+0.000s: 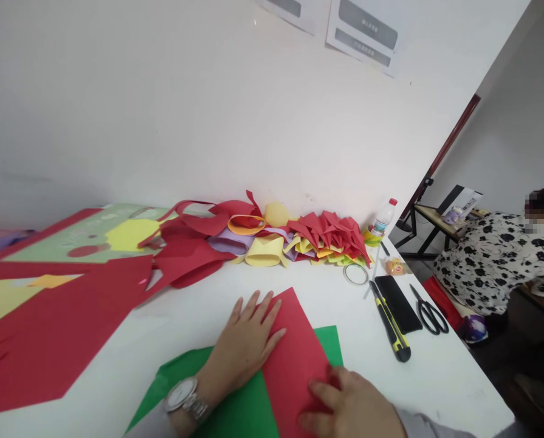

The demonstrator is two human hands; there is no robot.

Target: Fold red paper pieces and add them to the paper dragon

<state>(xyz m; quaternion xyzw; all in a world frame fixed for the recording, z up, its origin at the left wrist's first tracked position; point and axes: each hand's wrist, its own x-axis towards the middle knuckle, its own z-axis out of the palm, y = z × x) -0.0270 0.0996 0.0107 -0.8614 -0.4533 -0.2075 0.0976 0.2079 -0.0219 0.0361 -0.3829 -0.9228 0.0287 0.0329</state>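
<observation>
A red sheet of paper (294, 347), its edges straight like a folded strip, lies aslant over a green sheet (239, 404) on the white table. My left hand (248, 337) rests flat with fingers spread, fingertips and thumb on the upper left edge of the red paper. A silver watch (183, 394) is on that wrist. At the lower right edge of the red paper, my right hand (349, 401) has its fingers bent onto the sheet and grips the edge. The undersides of its fingers are hidden.
Red, yellow and purple paper pieces (235, 228) lie along the wall. Large red sheets (66, 328) cover the left. Rightward are a tape roll (356, 274), a utility knife (390, 322), a black case (398, 304), scissors (429, 309) and a bottle (382, 222). Another person (490, 255) sits far right.
</observation>
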